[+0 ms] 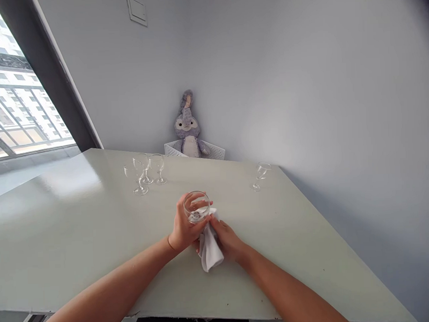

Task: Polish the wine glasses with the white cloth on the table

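Note:
My left hand (184, 228) is wrapped round the bowl of a clear wine glass (196, 206), its open rim tilted up toward me. Close against it, my right hand (228, 238) grips a white cloth (210, 250) at the lower part of the glass. The cloth covers the stem and foot, and a fold of it hangs down between my hands. Both hands are just above the table, in the middle of the view.
Three more wine glasses (141, 191) stand upright in a group at the left on the pale table (97, 231). Another wine glass (260, 172) stands alone at the right. At the back, a plush rabbit (190, 145) sits in a white perforated basket (216, 151) by the wall.

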The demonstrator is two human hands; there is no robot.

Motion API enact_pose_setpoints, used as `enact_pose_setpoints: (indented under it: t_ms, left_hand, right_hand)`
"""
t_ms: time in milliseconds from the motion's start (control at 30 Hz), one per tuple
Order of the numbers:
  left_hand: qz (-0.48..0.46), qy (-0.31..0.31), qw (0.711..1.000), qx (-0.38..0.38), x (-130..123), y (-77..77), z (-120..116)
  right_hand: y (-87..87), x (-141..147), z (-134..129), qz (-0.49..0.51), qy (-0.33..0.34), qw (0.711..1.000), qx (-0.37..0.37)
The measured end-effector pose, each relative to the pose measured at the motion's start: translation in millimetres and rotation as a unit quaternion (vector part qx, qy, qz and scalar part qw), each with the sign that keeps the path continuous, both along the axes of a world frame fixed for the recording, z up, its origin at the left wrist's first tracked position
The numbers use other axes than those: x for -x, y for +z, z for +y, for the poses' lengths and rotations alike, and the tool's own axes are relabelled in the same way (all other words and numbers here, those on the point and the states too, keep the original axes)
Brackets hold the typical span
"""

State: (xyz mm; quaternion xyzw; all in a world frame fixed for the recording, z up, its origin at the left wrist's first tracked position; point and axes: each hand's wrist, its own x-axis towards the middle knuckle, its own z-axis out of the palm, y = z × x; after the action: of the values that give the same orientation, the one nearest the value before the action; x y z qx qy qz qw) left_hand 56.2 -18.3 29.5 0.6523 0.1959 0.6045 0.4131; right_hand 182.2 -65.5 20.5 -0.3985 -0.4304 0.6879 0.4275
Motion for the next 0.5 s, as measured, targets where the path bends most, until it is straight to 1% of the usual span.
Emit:
enact_pose_setpoints:
  t_ms: [33, 67, 100, 133, 167, 200, 233, 267, 333, 367, 433, 500]
  left_hand:
    - [-0.003, 0.025, 1.0, -0.012, 2, 0.0, 2]
    - [-0.005, 0.051, 0.998, -0.02, 5, 0.8, 5]
    - [-0.007, 0.078, 0.997, -0.026, 8, 2.3, 7]
    - [-0.003, 0.102, 0.994, -0.028, 11, 4.2, 9]
    - [0.003, 0.123, 0.992, -0.031, 14, 6.1, 10]
    - [0.008, 0.14, 0.989, -0.038, 17, 7.6, 11]
    - [0.013, 0.154, 0.987, -0.054, 18, 8.4, 11]
    - [0.021, 0.164, 0.983, -0.076, 18, 8.1, 11]
    - [0.048, 0.177, 0.974, -0.134, 15, 4.5, 9]
    - [0.066, 0.18, 0.967, -0.167, 13, 1.4, 8]
    - [0.102, 0.172, 0.954, -0.222, 6, -5.7, 6]
    - [0.125, 0.147, 0.947, -0.255, -1, -11.6, 2]
  right_hand:
    - [-0.5, 1, -2, -0.062, 0.005, 0.996, -0.061]
    - [-0.7, 0, -3, -0.132, -0.003, 0.982, -0.135]
    - [-0.8, -2, -4, -0.207, -0.02, 0.955, -0.213]
    - [-0.6, -4, -4, -0.277, -0.043, 0.917, -0.283]
    - [-0.1, -8, -3, -0.337, -0.074, 0.876, -0.338]
    - [0.7, -11, -2, -0.382, -0.11, 0.838, -0.374]
    - [1.6, -15, -1, -0.412, -0.149, 0.809, -0.391]
    - [2.8, -18, 0, -0.428, -0.19, 0.79, -0.395]
    - [5.4, -22, 1, -0.431, -0.247, 0.768, -0.405]
    - [6.5, -22, 1, -0.427, -0.253, 0.76, -0.418]
    - [7.3, -19, 1, -0.422, -0.229, 0.753, -0.45]
    - [5.4, -13, 0, -0.411, -0.193, 0.755, -0.473]
